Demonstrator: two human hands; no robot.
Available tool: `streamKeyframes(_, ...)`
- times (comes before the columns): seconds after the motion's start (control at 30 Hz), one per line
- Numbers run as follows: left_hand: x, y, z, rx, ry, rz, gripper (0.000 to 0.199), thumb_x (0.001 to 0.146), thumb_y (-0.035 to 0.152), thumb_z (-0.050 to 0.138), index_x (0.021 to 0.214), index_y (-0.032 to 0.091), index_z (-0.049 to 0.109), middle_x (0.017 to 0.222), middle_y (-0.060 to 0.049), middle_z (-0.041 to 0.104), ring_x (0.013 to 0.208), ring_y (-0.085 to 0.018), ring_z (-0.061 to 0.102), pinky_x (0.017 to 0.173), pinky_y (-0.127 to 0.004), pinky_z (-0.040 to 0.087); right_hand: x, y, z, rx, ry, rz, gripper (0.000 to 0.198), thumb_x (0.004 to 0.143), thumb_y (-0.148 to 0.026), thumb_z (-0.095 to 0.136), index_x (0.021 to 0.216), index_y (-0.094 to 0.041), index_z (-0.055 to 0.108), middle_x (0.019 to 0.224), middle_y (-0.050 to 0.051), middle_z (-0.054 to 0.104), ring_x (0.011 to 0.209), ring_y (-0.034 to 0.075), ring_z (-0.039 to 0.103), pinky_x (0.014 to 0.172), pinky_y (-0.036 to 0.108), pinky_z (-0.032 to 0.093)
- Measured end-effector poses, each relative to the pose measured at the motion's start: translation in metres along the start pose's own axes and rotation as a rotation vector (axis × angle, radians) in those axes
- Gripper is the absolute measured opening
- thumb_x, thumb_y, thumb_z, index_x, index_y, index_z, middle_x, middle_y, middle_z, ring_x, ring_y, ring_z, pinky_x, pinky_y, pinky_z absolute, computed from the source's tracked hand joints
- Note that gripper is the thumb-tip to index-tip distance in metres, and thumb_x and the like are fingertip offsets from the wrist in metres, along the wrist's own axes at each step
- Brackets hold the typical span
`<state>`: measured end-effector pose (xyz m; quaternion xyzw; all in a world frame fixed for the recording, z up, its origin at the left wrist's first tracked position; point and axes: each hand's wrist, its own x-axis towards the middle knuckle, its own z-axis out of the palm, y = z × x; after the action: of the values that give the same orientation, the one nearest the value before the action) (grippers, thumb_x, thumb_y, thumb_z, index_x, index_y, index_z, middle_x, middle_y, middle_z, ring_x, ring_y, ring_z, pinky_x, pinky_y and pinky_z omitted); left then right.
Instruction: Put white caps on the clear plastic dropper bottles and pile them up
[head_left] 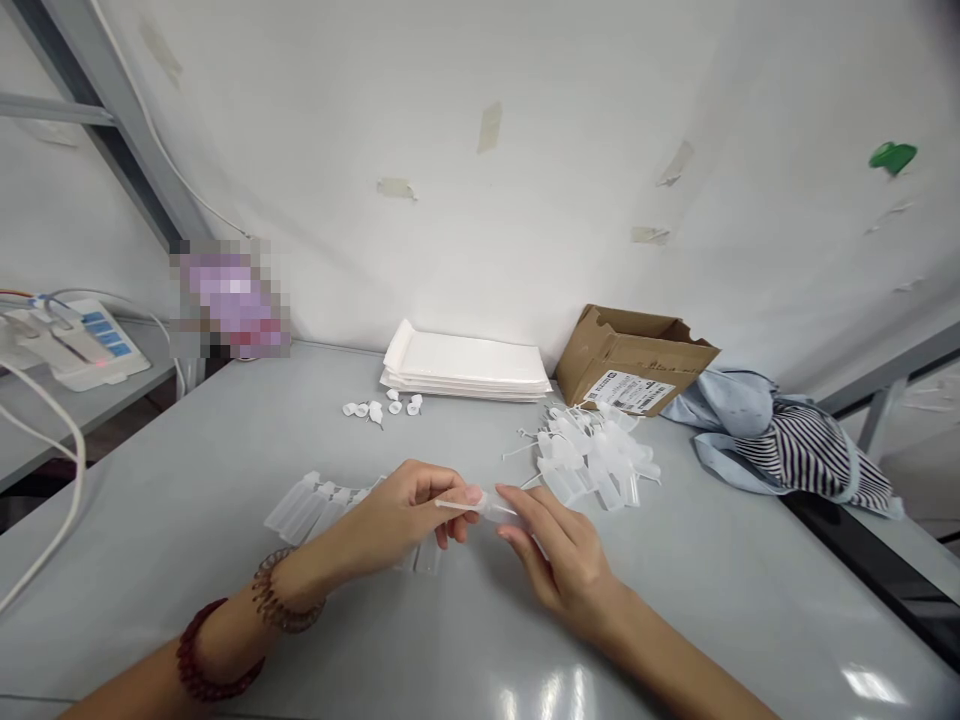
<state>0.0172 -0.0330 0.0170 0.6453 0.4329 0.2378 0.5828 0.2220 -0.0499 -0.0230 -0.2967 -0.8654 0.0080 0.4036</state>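
Observation:
Between my hands is a small translucent plastic tube (498, 509) with a thin white strap at its left end. My left hand (411, 512) pinches that end between thumb and fingers. The fingers of my right hand (561, 556) close around the other end. Beneath and beside my left hand lies a row of similar clear tubes (302, 507), partly hidden by the hand and wrist. To the right, beyond my right hand, is a loose pile of translucent tubes (592, 458) with thin straps. Several small white caps (375, 409) lie farther back on the grey table (450, 660).
A stack of white padded envelopes (469, 362) rests against the wall. Right of it stands an open cardboard box (637, 360), with blue and striped cloth (802, 450) beside it. At far left are a white device (97, 345) and a white cable (75, 470). A blurred purple object (232, 295) stands near the corner.

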Motion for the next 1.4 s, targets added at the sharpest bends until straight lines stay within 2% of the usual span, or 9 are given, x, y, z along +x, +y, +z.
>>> streamKeyframes(0.13,-0.001,-0.002,0.001,0.106,0.031,0.052,0.038,0.089,0.044,0.047,0.067,0.016,0.061,0.064,0.001,0.059,0.066,-0.013,0.052,0.061,-0.023,0.040,0.002,-0.003,-0.002,0.102,-0.021,0.096,0.027,0.096,-0.019,0.039,0.120,-0.014,0.051,0.076,0.007,0.059,0.060,0.016,0.054,0.051,0.025,0.045)
streamKeyframes(0.3,-0.002,-0.009,0.004,0.380,0.110,0.278,0.030,0.092,0.033,0.045,0.078,0.016,0.066,0.071,-0.001,0.061,0.066,-0.013,0.052,0.062,-0.024,0.039,0.010,-0.008,-0.007,0.488,-0.153,0.540,0.028,0.097,-0.029,0.038,0.088,-0.017,0.061,0.061,-0.002,0.047,0.054,0.011,0.046,0.052,0.023,0.039)
streamKeyframes(0.5,0.000,-0.018,0.003,0.519,0.151,0.566,0.015,0.092,0.021,0.049,0.090,0.015,0.062,0.078,-0.003,0.064,0.072,-0.014,0.052,0.068,-0.026,0.041,0.018,-0.002,-0.012,1.003,-0.353,0.979,0.044,0.087,-0.055,0.047,0.063,-0.018,0.045,0.056,-0.007,0.032,0.042,0.005,0.026,0.038,0.019,0.025)
streamKeyframes(0.7,0.002,-0.022,0.003,0.591,0.135,0.647,0.013,0.093,0.015,0.045,0.095,0.014,0.058,0.082,-0.005,0.062,0.079,-0.016,0.050,0.070,-0.028,0.043,0.021,0.001,-0.014,1.270,-0.381,1.209,0.041,0.083,-0.050,0.058,0.063,-0.018,0.041,0.054,-0.009,0.031,0.041,0.003,0.014,0.036,0.018,0.015)
streamKeyframes(0.87,0.003,-0.022,0.002,0.679,0.137,0.629,0.013,0.094,0.017,0.046,0.096,0.015,0.059,0.091,-0.005,0.063,0.088,-0.017,0.051,0.078,-0.029,0.044,0.020,0.001,-0.013,1.129,-0.332,1.114,0.042,0.082,-0.048,0.059,0.058,-0.015,0.050,0.051,-0.006,0.039,0.039,0.004,0.025,0.038,0.020,0.023)
streamKeyframes(1.0,0.008,-0.026,-0.014,0.780,0.294,0.517,0.019,0.093,0.026,0.047,0.105,0.015,0.058,0.099,-0.008,0.062,0.097,-0.020,0.052,0.085,-0.033,0.045,0.020,0.001,-0.015,0.844,-0.261,0.976,0.041,0.086,-0.046,0.054,0.061,-0.014,0.062,0.051,-0.003,0.047,0.043,0.007,0.037,0.047,0.023,0.032)
streamKeyframes(1.2,0.015,-0.042,-0.067,0.985,0.594,0.136,0.034,0.088,0.027,0.040,0.109,0.010,0.060,0.113,-0.015,0.060,0.109,-0.031,0.050,0.094,-0.047,0.042,0.018,0.017,-0.027,0.221,0.151,0.706,0.030,0.086,-0.037,0.055,0.098,-0.016,0.073,0.059,0.000,0.059,0.051,0.012,0.049,0.054,0.026,0.042)
streamKeyframes(1.27,0.015,-0.044,-0.079,1.006,0.595,0.108,0.036,0.086,0.025,0.037,0.107,0.008,0.061,0.114,-0.017,0.061,0.108,-0.033,0.051,0.094,-0.050,0.042,0.018,0.027,-0.032,-0.005,0.222,0.590,0.032,0.087,-0.035,0.055,0.101,-0.013,0.072,0.058,0.001,0.059,0.048,0.012,0.048,0.053,0.026,0.041)
streamKeyframes(1.4,0.014,-0.046,-0.085,1.036,0.517,0.109,0.036,0.083,0.019,0.036,0.106,0.016,0.063,0.118,-0.010,0.064,0.110,-0.027,0.054,0.098,-0.044,0.041,0.016,0.049,-0.038,-0.274,0.172,0.480,0.036,0.090,-0.037,0.050,0.092,-0.011,0.074,0.052,0.001,0.057,0.045,0.011,0.046,0.048,0.023,0.038)
